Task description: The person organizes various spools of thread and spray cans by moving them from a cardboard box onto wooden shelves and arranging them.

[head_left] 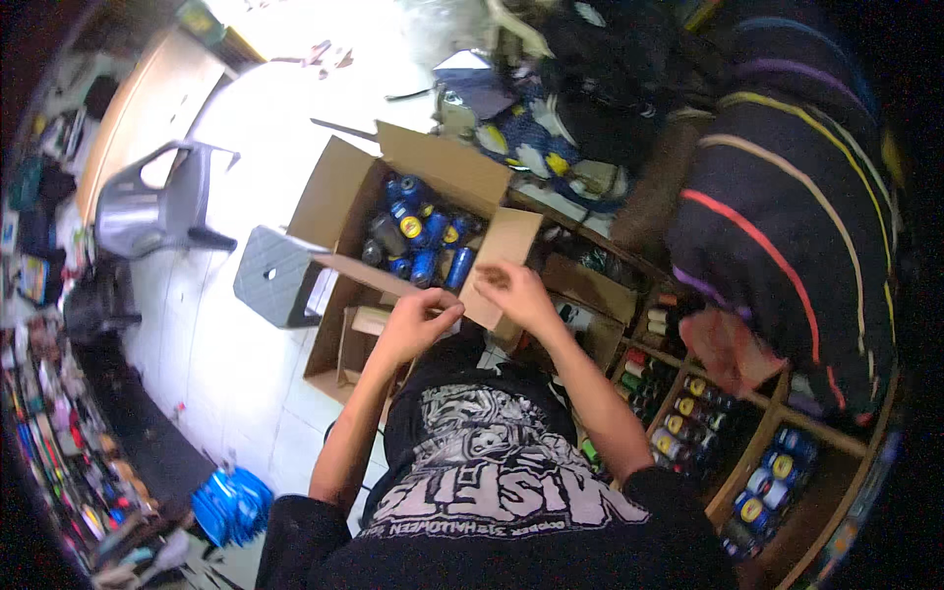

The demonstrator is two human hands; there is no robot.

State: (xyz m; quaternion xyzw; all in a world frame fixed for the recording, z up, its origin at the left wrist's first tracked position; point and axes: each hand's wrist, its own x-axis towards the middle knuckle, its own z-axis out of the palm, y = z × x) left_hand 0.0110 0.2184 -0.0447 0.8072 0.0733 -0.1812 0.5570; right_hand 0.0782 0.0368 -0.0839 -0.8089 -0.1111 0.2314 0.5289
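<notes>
An open cardboard box (440, 164) stands in front of me with its flaps spread. Inside lie several blue thread spools (411, 227), some with a yellow label. Over the box's near edge is my left hand (421, 323), its thumb and fingers drawn together by a near flap. My right hand (515, 293) is over the right flap (509, 258), fingers curled in toward the thumb. Whatever either hand pinches, if anything, is too small to make out. The two hands are a short way apart.
On my right, a wooden shelf (824, 430) holds spools in rows, including blue spools (765, 489). Above it bulges a dark striped cloth bundle (777, 226). Left are a grey plastic chair (162, 202), a grey stool (270, 275) and a blue plastic bag (233, 504).
</notes>
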